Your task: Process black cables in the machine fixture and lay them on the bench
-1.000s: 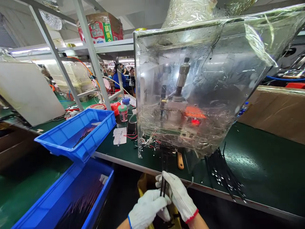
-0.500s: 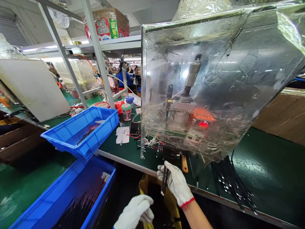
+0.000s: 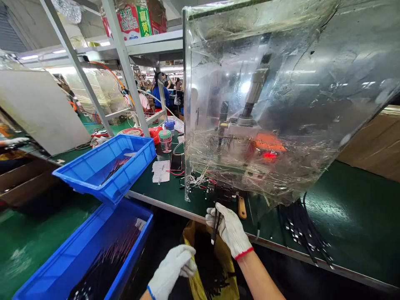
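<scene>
Right hand (image 3: 229, 229) grips 2 thin black cables (image 3: 215, 227), pale tip showing, by bench (image 3: 350, 212) front edge. Left hand (image 3: 173, 266) released, half-curled.

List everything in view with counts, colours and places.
Upper bin: one, blue, left.
Lower bin: one, blue, lower left.
Carton: one, red and green, shelf.
Jar: one, pinkish, green lid, bench.
Paper: one, white, under pen.
Guard: one, clear, centre.
Machine: one, grey, behind guard.
Wooden handle: one, brown, bench edge.
Cables: several, black, bench right.
Bag: one, yellow, below bench.
Bench: one, green.
People: several, background.
Left hand: one, white glove, lower centre.
Right hand: one, white glove, holding black strips.
</scene>
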{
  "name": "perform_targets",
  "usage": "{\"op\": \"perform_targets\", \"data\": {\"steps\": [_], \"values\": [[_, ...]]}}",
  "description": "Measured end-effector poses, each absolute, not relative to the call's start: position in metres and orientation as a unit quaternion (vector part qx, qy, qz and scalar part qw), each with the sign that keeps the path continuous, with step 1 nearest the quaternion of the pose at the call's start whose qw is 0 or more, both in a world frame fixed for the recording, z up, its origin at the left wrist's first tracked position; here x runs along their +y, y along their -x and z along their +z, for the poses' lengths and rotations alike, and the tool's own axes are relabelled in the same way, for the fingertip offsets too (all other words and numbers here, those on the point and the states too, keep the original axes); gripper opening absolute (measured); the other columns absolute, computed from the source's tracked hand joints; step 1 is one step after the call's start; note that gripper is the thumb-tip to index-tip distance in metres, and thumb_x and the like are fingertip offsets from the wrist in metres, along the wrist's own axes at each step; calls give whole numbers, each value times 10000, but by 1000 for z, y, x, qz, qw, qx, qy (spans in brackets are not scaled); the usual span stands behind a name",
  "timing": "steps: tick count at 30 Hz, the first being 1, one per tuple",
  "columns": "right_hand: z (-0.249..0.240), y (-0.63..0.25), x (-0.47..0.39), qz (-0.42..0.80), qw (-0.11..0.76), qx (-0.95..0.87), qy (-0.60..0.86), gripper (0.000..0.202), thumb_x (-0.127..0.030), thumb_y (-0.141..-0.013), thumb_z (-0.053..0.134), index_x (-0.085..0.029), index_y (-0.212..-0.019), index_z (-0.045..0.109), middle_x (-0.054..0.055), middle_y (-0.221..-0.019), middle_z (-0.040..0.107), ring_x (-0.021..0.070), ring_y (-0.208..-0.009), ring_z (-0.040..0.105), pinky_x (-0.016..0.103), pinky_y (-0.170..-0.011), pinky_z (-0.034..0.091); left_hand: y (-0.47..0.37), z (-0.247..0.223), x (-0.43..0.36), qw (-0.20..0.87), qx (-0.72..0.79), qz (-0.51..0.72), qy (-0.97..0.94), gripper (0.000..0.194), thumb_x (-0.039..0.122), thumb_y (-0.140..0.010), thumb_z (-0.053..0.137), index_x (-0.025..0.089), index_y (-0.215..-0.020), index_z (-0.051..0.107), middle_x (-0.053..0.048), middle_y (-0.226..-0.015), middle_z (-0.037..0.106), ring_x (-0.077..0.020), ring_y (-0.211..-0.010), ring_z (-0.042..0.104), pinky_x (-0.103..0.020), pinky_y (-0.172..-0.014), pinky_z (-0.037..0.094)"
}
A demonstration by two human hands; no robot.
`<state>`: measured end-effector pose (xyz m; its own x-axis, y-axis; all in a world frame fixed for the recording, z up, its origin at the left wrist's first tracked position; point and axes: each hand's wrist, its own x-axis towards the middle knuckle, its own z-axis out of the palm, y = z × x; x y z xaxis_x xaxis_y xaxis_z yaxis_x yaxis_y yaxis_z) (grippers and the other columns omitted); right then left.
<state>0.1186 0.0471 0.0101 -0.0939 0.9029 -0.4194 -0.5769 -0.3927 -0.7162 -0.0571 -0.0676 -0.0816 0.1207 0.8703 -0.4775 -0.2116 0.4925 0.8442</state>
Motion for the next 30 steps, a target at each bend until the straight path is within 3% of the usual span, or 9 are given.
{"op": "perform_targets", "data": {"steps": [6, 13, 16, 19, 23, 27, 30], "values": [[7, -120, 47, 715, 513, -198, 433, 315, -363, -646, 812, -89, -658, 658, 116, -702, 709, 184, -553, 660, 281, -540, 547, 54, -80, -67, 686, 526, 393, -313, 655, 672, -673, 645, 121, -1023, 590, -79, -731, 698, -174, -633, 636, -300, -635, 449], [10, -117, 44, 704, 508, -216, 447, 377, -435, -603, 822, -108, -653, 641, 99, -715, 706, 172, -535, 639, 295, -543, 543, 39, -59, -43, 739, 446, 435, -258, 605, 583, -693, 694, 132, -1080, 577, -72, -802, 685, -167, -659, 640, -307, -669, 464], [8, -120, 31, 678, 470, -319, 466, 430, -526, -628, 783, -123, -681, 640, 65, -674, 689, 146, -512, 604, 253, -508, 497, 29, -37, -21, 781, 371, 442, -238, 608, 559, -744, 659, 132, -1166, 568, -107, -930, 691, -199, -770, 665, -353, -767, 483], [0, -132, 3, 639, 397, -434, 495, 462, -604, -690, 691, -146, -700, 632, 42, -605, 669, 145, -501, 592, 232, -489, 463, 16, -23, -3, 798, 328, 431, -265, 545, 562, -807, 592, 122, -1129, 595, -135, -957, 696, -222, -801, 667, -347, -734, 484], [-24, -167, -47, 602, 302, -461, 578, 409, -572, -775, 587, -177, -687, 644, 27, -501, 627, 137, -434, 561, 215, -450, 417, 2, -22, 3, 804, 338, 403, -279, 503, 566, -812, 585, 121, -1046, 608, -134, -921, 702, -226, -776, 671, -343, -709, 488], [-53, -216, -83, 545, 341, -429, 634, 317, -493, -740, 650, -212, -595, 635, 3, -492, 604, 122, -416, 529, 213, -414, 340, 3, -38, -5, 820, 352, 372, -254, 543, 595, -773, 617, 135, -1061, 598, -110, -923, 704, -202, -746, 673, -341, -743, 493], [-50, -252, -86, 491, 373, -418, 667, 284, -483, -704, 669, -220, -599, 640, 9, -544, 626, 136, -421, 519, 244, -418, 335, 11, -51, -15, 815, 395, 360, -226, 610, 618, -729, 652, 126, -1086, 599, -150, -1006, 708, -235, -808, 684, -368, -790, 497]]}}
